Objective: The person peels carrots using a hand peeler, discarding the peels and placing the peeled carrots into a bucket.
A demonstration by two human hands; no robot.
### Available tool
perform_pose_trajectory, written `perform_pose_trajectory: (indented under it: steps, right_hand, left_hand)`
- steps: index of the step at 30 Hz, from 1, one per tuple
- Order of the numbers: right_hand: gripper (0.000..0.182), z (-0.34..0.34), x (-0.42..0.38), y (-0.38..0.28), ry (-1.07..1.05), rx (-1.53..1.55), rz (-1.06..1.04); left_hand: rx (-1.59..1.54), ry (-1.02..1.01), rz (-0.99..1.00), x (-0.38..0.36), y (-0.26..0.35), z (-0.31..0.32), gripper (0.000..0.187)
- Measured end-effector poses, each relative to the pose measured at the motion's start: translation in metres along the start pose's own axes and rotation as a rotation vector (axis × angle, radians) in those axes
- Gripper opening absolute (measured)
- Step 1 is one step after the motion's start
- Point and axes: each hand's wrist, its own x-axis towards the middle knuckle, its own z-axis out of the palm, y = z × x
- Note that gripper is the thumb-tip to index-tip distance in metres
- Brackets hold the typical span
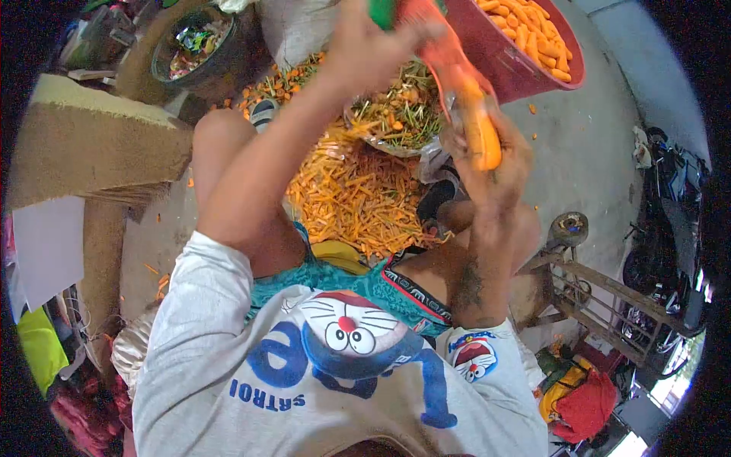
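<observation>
My right hand (491, 156) is closed around a peeled orange carrot (481, 129), its rounded end toward me. A blurred, reddish streak stretches from the carrot up to the top edge. My left hand (373, 49) is smeared by motion at the top, beside the carrot's far end. Its fingers look curled, with a green piece (381, 11) showing next to them; what it grips is not clear. Below both hands, between my legs, lies a large heap of carrot peelings (358, 194). A bag of green-and-orange trimmings (403, 114) stands just beyond it.
A red tub (506, 65) full of peeled carrots (533, 38) stands at upper right. A dark bin (194, 46) with litter is at upper left, near a brown cardboard box (99, 137). A metal-framed cart (609, 297) is at my right, with carrot scraps on the floor.
</observation>
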Motion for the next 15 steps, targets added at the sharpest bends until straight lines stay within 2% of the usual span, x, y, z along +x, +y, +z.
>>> perform_pose_trajectory:
  steps: [2, 4, 6, 7, 8, 9, 10, 11, 12, 14, 15]
  right_hand:
    - [0.040, -0.021, 0.010, -0.004, -0.483, 0.194, 0.214]
    - [0.039, -0.024, 0.017, -0.004, -0.468, 0.158, 0.200]
    - [0.039, -0.006, 0.014, -0.005, -0.437, 0.122, 0.188]
    - [0.040, 0.027, 0.001, -0.004, -0.108, -0.011, 0.068]
    - [0.041, 0.043, -0.005, -0.003, 0.225, -0.146, -0.047]
    - [0.041, 0.026, -0.003, -0.003, 0.237, -0.151, -0.038]
    - [0.041, -0.003, 0.003, -0.002, 0.024, -0.115, 0.032]
    - [0.040, -0.022, 0.008, -0.003, -0.198, -0.074, 0.095]
    - [0.040, -0.025, 0.013, -0.003, -0.203, -0.071, 0.094]
    - [0.039, -0.025, 0.019, -0.003, -0.490, 0.158, 0.244]
    - [0.039, -0.025, 0.022, -0.003, -0.499, 0.155, 0.236]
  left_hand:
    - [-0.164, 0.190, -0.070, 0.027, -0.013, -0.028, 0.017]
    - [-0.206, 0.205, -0.058, 0.022, -0.013, -0.025, 0.016]
    - [-0.024, 0.088, -0.062, -0.005, -0.003, 0.005, 0.031]
    - [0.033, 0.057, 0.208, -0.015, -0.015, 0.022, 0.031]
    - [0.027, 0.056, 0.203, -0.012, -0.016, 0.020, 0.031]
    - [0.102, 0.074, 0.181, -0.007, -0.014, 0.012, 0.030]
    - [0.180, 0.093, 0.154, -0.002, -0.011, 0.005, 0.029]
    - [-0.108, 0.118, 0.005, 0.011, -0.006, -0.003, 0.014]
    - [-0.102, 0.117, 0.009, 0.017, -0.007, -0.013, 0.014]
    - [-0.079, 0.249, -0.089, 0.026, -0.006, -0.030, 0.013]
    - [0.020, 0.271, -0.086, 0.016, -0.017, -0.021, 0.024]
